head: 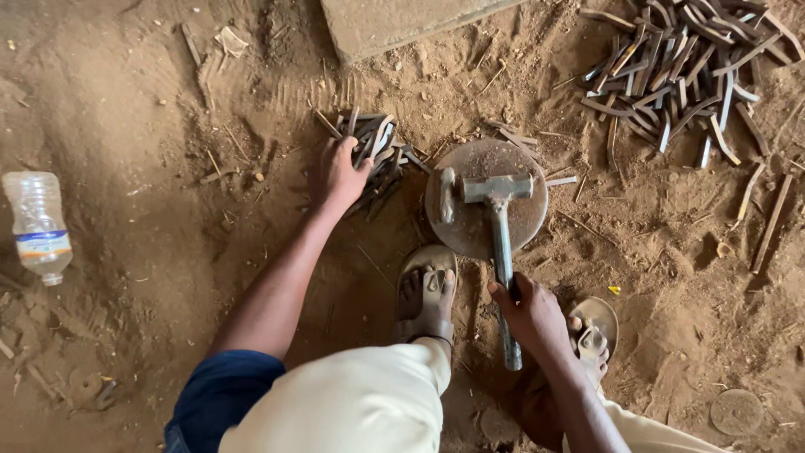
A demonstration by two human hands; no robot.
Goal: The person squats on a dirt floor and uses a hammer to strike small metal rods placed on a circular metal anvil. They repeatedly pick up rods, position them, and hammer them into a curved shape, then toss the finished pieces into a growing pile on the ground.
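The person sits low over a dirt floor (151,126), with one sandalled foot (426,294) on each side of a round metal anvil plate (470,231) that is set in the ground. The right hand (528,315) has its fingers closed around the metal handle of a sledge hammer (498,191), whose head rests flat on the plate. Just beside the hammer head, on the left part of the plate, lies one short metal piece (447,195). The left hand (340,172) reaches to a small pile of metal strips (381,151) to the left of the plate; the fingers are bent down onto the strips, but I cannot tell if they already grip one or only touch the pile. At the upper right, well apart from the plate, there is a much bigger pile of strips (679,71), and some single strips lie scattered near it. By my judgement the work is somewhere in the middle: the small pile by the left hand looks like the part not yet hammered, the big pile like the finished part, but the picture does not prove which is which. I count one hammer, one anvil plate, one piece on the plate, and two piles; the strips in each are too many and too tangled to count. One clear plastic bottle (38,222) lies far left, and a stone slab (394,21) is at the top.
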